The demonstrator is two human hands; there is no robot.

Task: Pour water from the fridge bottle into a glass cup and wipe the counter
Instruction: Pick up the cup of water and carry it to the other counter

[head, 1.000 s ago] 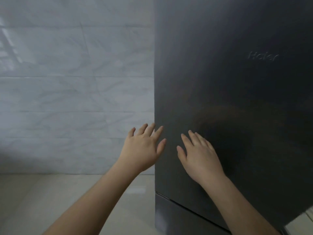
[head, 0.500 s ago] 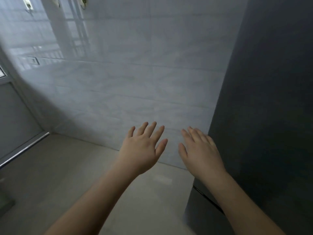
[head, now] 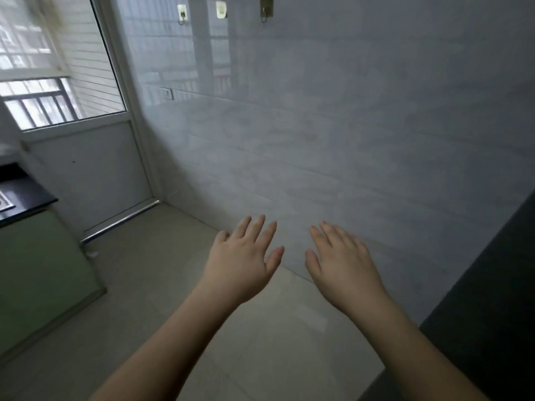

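Dark fridge (head: 492, 285) sits at your far right edge, door closed and its bottle hidden, while your left hand (head: 240, 264) and right hand (head: 344, 267) hang empty with fingers spread, so turn back right and take hold of the door's edge squarely.

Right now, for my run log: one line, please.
left hand open, empty | right hand open, empty | fridge at right | no bottle visible
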